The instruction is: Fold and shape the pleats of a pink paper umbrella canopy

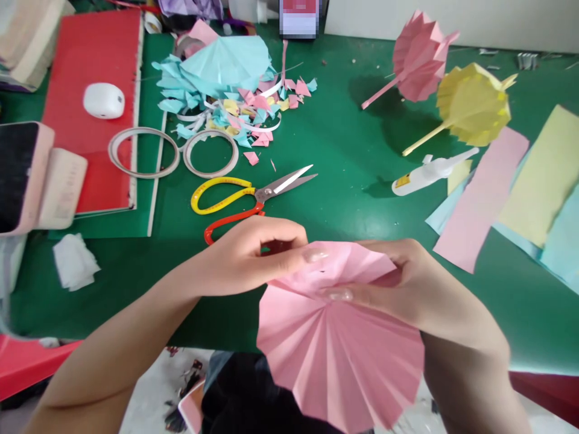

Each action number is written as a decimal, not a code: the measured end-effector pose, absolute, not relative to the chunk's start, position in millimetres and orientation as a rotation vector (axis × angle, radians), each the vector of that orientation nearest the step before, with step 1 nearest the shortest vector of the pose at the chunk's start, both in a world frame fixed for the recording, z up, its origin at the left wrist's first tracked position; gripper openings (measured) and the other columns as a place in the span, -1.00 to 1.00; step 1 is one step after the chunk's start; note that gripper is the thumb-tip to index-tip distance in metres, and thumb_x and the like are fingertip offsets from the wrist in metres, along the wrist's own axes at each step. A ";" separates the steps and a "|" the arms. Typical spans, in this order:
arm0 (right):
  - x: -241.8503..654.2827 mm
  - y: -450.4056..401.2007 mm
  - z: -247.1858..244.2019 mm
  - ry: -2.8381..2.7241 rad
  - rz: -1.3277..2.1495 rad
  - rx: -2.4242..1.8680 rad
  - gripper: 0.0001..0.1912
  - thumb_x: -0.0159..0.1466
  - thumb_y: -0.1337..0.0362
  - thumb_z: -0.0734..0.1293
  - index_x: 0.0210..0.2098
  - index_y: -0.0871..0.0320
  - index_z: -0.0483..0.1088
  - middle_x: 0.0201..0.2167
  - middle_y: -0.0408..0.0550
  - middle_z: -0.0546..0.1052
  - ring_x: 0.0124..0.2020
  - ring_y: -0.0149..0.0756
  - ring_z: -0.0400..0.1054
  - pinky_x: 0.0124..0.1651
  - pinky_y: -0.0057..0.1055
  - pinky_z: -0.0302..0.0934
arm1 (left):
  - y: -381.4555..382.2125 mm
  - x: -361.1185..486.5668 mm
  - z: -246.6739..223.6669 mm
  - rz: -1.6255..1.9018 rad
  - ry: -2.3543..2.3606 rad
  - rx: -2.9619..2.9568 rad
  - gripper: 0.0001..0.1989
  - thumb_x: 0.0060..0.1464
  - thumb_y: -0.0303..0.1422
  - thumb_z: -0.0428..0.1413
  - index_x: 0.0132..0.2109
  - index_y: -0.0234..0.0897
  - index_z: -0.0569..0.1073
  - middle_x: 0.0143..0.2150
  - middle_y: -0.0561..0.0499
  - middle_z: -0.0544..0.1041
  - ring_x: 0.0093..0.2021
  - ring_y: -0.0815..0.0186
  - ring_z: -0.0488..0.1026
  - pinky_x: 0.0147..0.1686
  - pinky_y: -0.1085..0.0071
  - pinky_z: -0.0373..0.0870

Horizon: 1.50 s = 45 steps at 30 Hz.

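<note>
A round pleated sheet of pink paper [344,355] fans out in front of me, its folds running to a centre near the top. My left hand [266,253] pinches its upper left edge between thumb and fingers. On the upper right, my right hand [398,289] grips the same paper, the thumb pressed close to the centre and the fingers hidden behind. Just beyond my left hand lie scissors [265,196] with one yellow and one red handle, blades apart.
Pink [418,60] and yellow paper umbrellas [473,108] stand at the back right, near a white glue bottle [423,175] and coloured paper strips [482,205]. Tape rolls [210,172], paper scraps [257,111] and a red folder [97,54] lie left on the green table [344,181].
</note>
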State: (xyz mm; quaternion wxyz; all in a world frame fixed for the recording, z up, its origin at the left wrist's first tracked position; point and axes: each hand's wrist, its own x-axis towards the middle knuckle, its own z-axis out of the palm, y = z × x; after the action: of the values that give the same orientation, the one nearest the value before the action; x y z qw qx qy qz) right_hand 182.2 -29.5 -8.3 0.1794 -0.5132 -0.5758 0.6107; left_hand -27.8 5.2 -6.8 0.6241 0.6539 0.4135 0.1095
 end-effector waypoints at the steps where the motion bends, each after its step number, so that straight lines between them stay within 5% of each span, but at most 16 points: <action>1: 183.0 -29.7 -8.4 -1.617 1.728 -1.441 -0.77 0.05 0.11 0.46 -0.52 0.15 0.47 -0.68 -0.20 0.39 -0.62 -0.41 0.28 -0.67 -0.52 0.08 | 5.1 -28.2 -7.0 0.262 0.954 1.539 -0.62 0.14 -0.33 0.04 -0.59 -0.30 0.12 -0.61 0.16 0.05 -0.59 0.51 0.01 -0.61 0.50 -0.05; 10: 177.5 -31.8 -8.8 -1.629 1.653 -1.458 -0.73 0.10 0.08 0.42 -0.56 0.16 0.48 -0.73 -0.17 0.37 -0.61 -0.37 0.30 -0.67 -0.50 0.09 | 4.4 -29.6 -6.6 0.314 1.000 1.768 -0.75 0.17 -0.24 -0.01 -0.41 -0.28 0.35 -0.48 0.09 0.34 -0.50 0.46 0.22 -0.55 0.53 0.10; 23: 174.7 -38.0 -10.9 -1.726 1.597 -1.390 -0.76 0.11 0.13 0.42 -0.49 0.20 0.46 -0.57 -0.14 0.44 -0.52 -0.40 0.29 -0.57 -0.53 0.15 | 3.6 -20.0 -3.6 0.152 0.890 1.616 -0.67 0.19 -0.21 -0.03 -0.49 -0.29 0.28 -0.56 0.14 0.22 -0.57 0.50 0.15 -0.60 0.56 0.07; 34: 173.2 -40.1 -13.3 -1.837 1.552 -1.266 -0.70 0.18 0.20 0.37 -0.60 0.20 0.31 -0.63 -0.22 0.22 -0.56 -0.49 0.06 -0.56 -0.53 0.00 | 4.1 -22.5 -4.1 0.023 0.746 1.480 -0.67 0.21 -0.26 -0.07 -0.50 -0.28 0.19 -0.56 0.14 0.13 -0.57 0.48 0.08 -0.62 0.52 -0.01; 45: 177.9 -39.6 -12.9 -1.807 1.626 -1.219 -0.82 0.16 0.42 0.34 -0.54 0.17 0.31 -0.56 -0.22 0.30 -0.51 -0.49 0.15 -0.52 -0.54 0.04 | 2.6 -22.3 -11.3 -0.043 0.662 1.345 -0.76 0.20 -0.29 -0.05 -0.40 -0.30 0.30 -0.47 0.10 0.31 -0.48 0.44 0.23 -0.52 0.47 0.08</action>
State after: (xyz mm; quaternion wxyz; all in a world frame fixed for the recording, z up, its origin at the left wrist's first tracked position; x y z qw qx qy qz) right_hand 177.9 -39.6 -12.9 0.2093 -0.4383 -0.6498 0.5847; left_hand -22.3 2.6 -11.3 0.7319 0.6111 0.3006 -0.0197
